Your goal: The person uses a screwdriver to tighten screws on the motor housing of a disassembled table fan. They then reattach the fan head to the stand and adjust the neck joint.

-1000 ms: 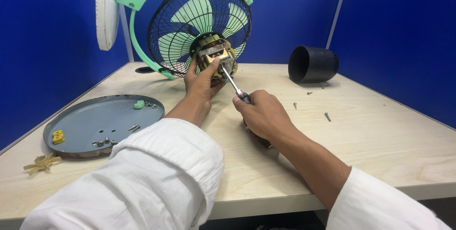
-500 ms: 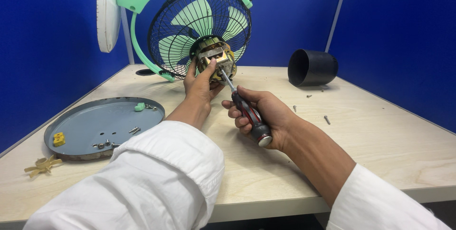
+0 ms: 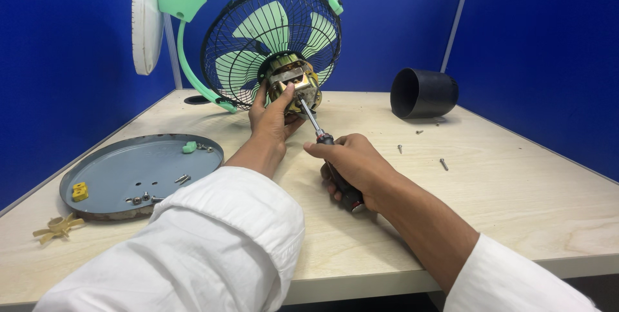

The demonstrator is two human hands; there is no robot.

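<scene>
Two hands share it: my left hand (image 3: 274, 115) cups the exposed fan motor (image 3: 293, 83) up ahead, while my right hand (image 3: 351, 167) clasps the screwdriver (image 3: 320, 135), shaft slanting up-left to the motor.

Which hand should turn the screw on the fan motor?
Probably the right hand: it grips the screwdriver, whose tip meets the motor. The left hand steadies that motor.
</scene>
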